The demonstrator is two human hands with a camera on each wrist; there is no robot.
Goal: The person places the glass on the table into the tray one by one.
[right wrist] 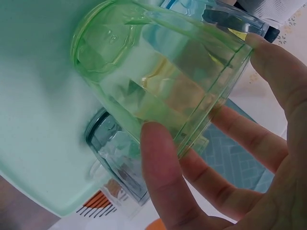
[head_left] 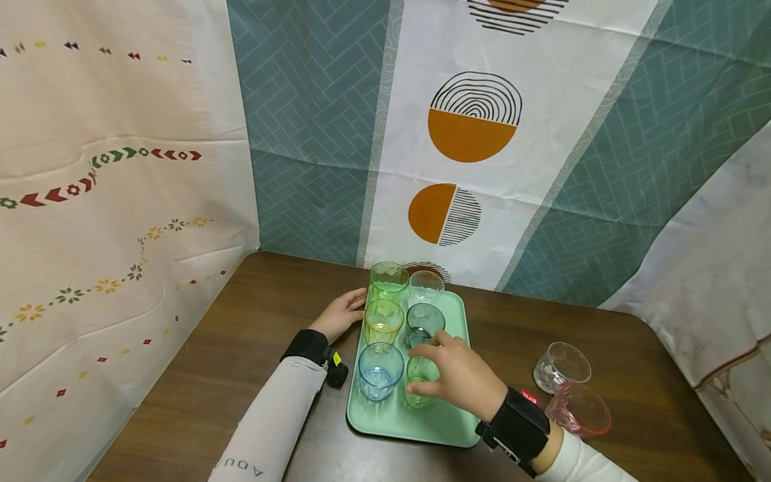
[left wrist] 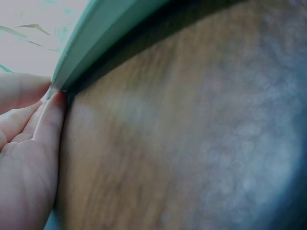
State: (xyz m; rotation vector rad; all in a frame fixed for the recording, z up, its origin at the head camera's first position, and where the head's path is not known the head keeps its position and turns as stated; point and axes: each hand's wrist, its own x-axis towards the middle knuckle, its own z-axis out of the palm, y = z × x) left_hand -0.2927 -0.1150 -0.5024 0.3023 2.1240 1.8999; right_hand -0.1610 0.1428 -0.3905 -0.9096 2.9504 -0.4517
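Note:
My right hand [head_left: 460,375] has its fingers and thumb about the rim of a light green glass [right wrist: 158,72], which stands on the mint green tray [head_left: 415,432] at its front right. With finger and thumb my left hand [head_left: 340,314] pinches the tray's left rim [left wrist: 72,55]. Beside the held glass is a blue glass [head_left: 381,371]. Farther back on the tray are a yellow glass [head_left: 383,323] and a dark grey-teal glass [head_left: 425,323]. A green glass [head_left: 388,281] and a clear glass [head_left: 426,288] occupy its far end.
Right of the tray on the brown wooden table [head_left: 229,355] are a clear glass [head_left: 560,368] and a pink glass [head_left: 578,410], close together. A small red tag [head_left: 529,396] shows by my right wrist. Patterned cloth [head_left: 313,134] hangs behind the table.

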